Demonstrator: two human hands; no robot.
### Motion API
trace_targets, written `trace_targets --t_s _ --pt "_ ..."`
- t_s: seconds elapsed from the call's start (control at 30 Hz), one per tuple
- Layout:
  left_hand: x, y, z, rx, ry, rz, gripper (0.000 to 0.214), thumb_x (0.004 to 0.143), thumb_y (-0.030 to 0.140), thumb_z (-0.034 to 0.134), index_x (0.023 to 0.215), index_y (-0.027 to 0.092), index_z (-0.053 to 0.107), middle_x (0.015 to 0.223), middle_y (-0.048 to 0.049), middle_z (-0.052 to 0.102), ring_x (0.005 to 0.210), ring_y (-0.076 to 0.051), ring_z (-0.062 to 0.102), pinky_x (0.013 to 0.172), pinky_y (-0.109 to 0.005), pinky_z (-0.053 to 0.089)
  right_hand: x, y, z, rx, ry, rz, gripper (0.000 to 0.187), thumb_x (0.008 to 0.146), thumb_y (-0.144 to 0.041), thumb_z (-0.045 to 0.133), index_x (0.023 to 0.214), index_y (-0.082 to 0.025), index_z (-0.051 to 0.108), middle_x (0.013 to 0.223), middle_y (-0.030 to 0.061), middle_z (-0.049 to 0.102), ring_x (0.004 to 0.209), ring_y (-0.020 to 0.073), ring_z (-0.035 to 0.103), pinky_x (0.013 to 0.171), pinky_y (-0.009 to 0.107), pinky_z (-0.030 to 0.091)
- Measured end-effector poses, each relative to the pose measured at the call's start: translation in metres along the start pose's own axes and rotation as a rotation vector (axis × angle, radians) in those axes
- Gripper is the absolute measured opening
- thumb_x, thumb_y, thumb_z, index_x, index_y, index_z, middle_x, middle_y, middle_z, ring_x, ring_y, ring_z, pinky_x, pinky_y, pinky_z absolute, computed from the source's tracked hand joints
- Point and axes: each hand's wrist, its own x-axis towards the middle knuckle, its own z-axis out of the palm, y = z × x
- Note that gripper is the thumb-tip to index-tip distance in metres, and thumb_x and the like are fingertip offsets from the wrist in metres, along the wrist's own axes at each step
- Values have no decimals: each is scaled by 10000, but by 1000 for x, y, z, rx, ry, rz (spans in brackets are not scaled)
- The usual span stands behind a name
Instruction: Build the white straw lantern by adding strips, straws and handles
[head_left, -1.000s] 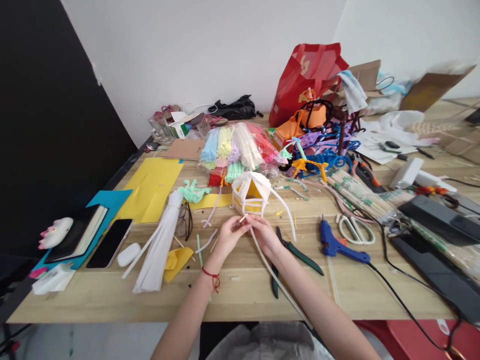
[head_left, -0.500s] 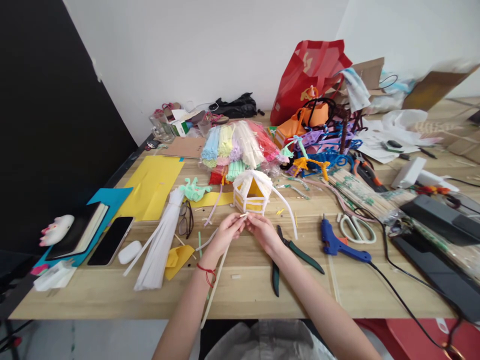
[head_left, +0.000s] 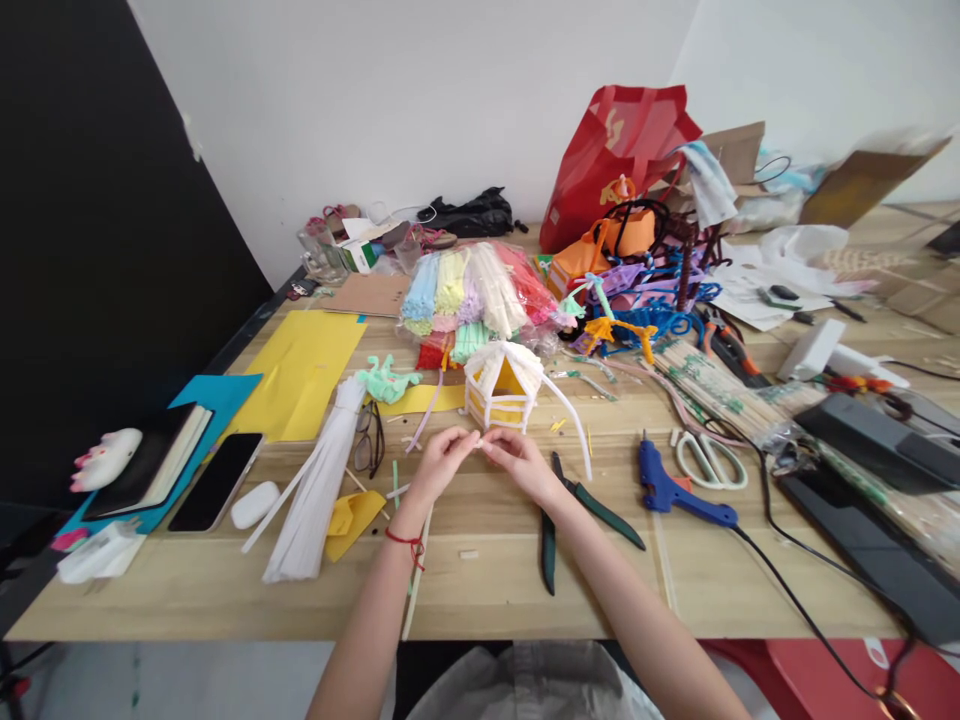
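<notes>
Both hands meet at the fingertips just in front of the little house (head_left: 512,410) made of white pipe cleaners with yellow inside. My left hand (head_left: 448,465) pinches one side of a small whitish piece (head_left: 478,443); my right hand (head_left: 517,465) pinches the other side. The piece is too small to make out its kind. A long pale stick (head_left: 415,590) runs from beneath the left wrist to the table's front edge. Green-handled pliers (head_left: 574,490) lie beside the right hand, jaws toward the house. A loose white pipe cleaner (head_left: 574,410) curves out from the house's right side.
On the left are a bundle of white pipe cleaners (head_left: 315,500), glasses (head_left: 369,438), a phone (head_left: 217,482) and yellow sheets (head_left: 300,370). On the right lie a blue glue gun (head_left: 671,490) with its cable and white scissors (head_left: 711,460). Bagged coloured pipe cleaners (head_left: 472,290) stand behind.
My hands have moved slightly left and down, their fingertips still together. The pale stick, earlier running up to the left fingers, now lies lower by the wrist.
</notes>
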Motion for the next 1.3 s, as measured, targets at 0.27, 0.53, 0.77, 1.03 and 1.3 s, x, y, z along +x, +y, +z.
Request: trace_targets --t_s 0.27,0.53,0.77,1.03,1.3 --pt "-6 1 5 203 116 185 197 820 367 632 737 189 614 771 -7 554 708 -143 501 686 -255 388 -5 0 -5 -445 41 -198 111 887 -286 530 861 -197 592 769 44 652 709 186 595 710 317 467" --pt "-13 6 14 139 257 229 190 797 388 671 728 212 694 748 -33 616 729 -168 528 743 -300 393 -11 3 4 -708 203 -303 148 921 -259 449 889 -185 573 845 122 661 779 257 593 738 377 447" --pt "-6 0 23 -218 190 31 366 764 527 653 767 163 696 622 -8 602 422 -60 357 420 -225 270 -14 1 4 -637 347 -340 153 928 -278 450 911 -196 578 845 95 652 758 220 586 730 344 447" --pt "-8 3 26 -474 -4 -124 387 661 470 758 848 143 669 693 1 600 397 -6 318 391 -189 221 -11 7 10 -309 358 -259 228 929 -421 473 928 -210 560 827 66 672 733 190 623 690 318 493" --pt "-4 5 23 -464 134 -122 368 593 399 820 824 148 683 638 29 589 444 -22 328 431 -199 177 -2 8 3 -180 225 -160 309 875 -503 533 893 -195 557 791 45 640 695 171 592 664 307 488"
